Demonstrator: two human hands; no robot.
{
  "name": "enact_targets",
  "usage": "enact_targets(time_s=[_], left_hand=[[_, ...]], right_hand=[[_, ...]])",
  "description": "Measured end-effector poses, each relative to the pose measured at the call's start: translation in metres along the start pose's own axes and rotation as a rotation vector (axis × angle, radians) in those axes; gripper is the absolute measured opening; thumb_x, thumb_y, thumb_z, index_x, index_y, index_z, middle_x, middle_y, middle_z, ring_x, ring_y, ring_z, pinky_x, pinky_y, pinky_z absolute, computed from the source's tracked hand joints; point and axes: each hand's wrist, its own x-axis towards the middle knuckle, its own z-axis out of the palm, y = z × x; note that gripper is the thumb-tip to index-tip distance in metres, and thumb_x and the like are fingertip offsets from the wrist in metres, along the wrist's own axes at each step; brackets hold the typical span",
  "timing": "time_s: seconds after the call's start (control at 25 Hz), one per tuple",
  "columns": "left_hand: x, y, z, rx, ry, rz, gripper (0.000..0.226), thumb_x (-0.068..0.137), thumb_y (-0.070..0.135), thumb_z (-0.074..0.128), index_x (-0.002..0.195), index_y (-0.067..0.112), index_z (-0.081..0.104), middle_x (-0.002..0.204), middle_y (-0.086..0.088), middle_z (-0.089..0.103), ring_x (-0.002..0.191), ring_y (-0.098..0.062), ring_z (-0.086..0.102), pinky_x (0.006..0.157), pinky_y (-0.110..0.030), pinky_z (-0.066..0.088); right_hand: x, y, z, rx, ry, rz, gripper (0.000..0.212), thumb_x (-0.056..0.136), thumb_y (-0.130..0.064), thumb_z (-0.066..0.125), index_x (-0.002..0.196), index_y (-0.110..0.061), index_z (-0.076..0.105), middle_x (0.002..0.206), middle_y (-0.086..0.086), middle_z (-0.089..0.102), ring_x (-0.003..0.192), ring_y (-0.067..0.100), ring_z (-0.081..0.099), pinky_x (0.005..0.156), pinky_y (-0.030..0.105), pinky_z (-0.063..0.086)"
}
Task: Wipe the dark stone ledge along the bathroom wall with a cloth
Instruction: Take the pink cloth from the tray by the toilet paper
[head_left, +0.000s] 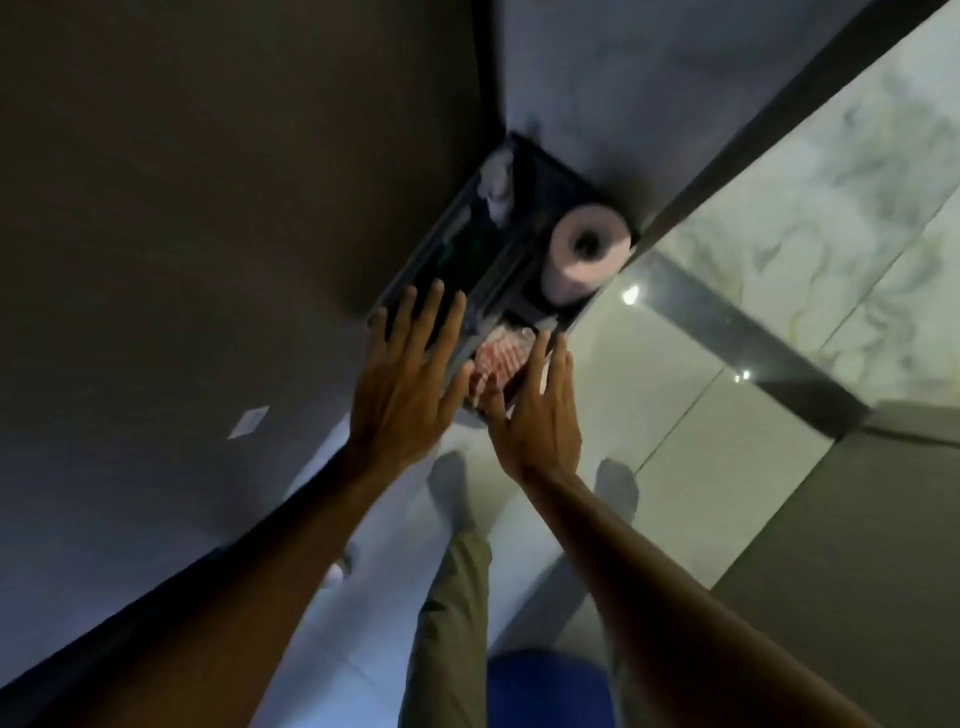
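Wiping looks barely begun — both hands reach for the ledge.
Left hand and right hand splayed, grip released, over a pink cloth — roll beyond.

Pink-checked cloth (white roll)

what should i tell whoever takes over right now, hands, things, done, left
Left hand: open, fingers spread, over the near end of the dark ledge, holding nothing.
Right hand: open, its fingertips at a pink-and-white patterned cloth lying on the near end, not gripped.
Also on the ledge: a toilet roll standing on end towards the far right, and crumpled white bits at the far end.
Done: no wiping that can be told.
Left: take up the cloth, wipe along the ledge, working around or shifting the roll.
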Motion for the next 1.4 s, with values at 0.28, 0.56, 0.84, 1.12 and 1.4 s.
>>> enact_targets(time_s=[0.28,0.56,0.84,1.12,1.4], left_hand=[[0.11,-0.034,0.103,0.022,0.127,0.164,0.073,0.114,0.054,0.024,0.17,0.007,0.024,0.179,-0.02,0.023,0.166,-0.039,0.02,0.135,-0.061,0.019],[0.154,-0.021,0.147,0.084,0.123,0.314,0.08,0.111,0.059,0.03,0.17,0.006,0.019,0.179,-0.021,0.021,0.166,-0.041,0.018,0.135,-0.062,0.017],[0.157,-0.023,0.153,0.024,0.161,0.327,0.079,0.111,0.054,0.04,0.169,0.004,0.023,0.178,-0.023,0.024,0.165,-0.043,0.021,0.135,-0.061,0.015],[0.118,0.002,0.073,-0.067,0.139,0.251,0.072,0.115,0.052,0.023,0.171,0.008,0.011,0.18,-0.02,0.017,0.167,-0.038,0.015,0.135,-0.064,0.018],[0.081,0.134,0.025,-0.058,0.093,0.432,0.068,0.114,0.041,0.031,0.171,0.006,0.019,0.179,-0.021,0.02,0.167,-0.036,0.017,0.135,-0.061,0.019]], right_hand=[[0.096,0.01,0.134,0.142,-0.016,0.27,0.084,0.113,-0.034,0.052,0.171,-0.008,-0.003,0.181,0.014,-0.006,0.169,0.03,-0.001,0.136,0.05,0.025],[0.133,0.021,0.168,0.064,-0.035,0.385,0.107,0.108,-0.032,0.068,0.168,-0.013,-0.018,0.178,0.017,-0.023,0.167,0.034,-0.018,0.131,0.047,0.037],[0.13,0.02,0.158,0.104,-0.034,0.38,0.098,0.109,-0.021,0.066,0.171,-0.016,-0.01,0.181,0.014,-0.01,0.168,0.034,0.008,0.129,0.045,0.041],[0.059,0.015,0.038,0.541,0.081,0.161,0.049,0.112,-0.01,0.057,0.16,-0.014,0.047,0.149,0.011,0.065,0.128,0.015,0.065,0.111,0.03,0.057],[0.028,0.121,-0.136,0.473,0.324,0.136,0.05,0.11,-0.02,0.063,0.158,-0.014,0.051,0.151,0.01,0.066,0.132,0.022,0.067,0.115,0.025,0.052]])
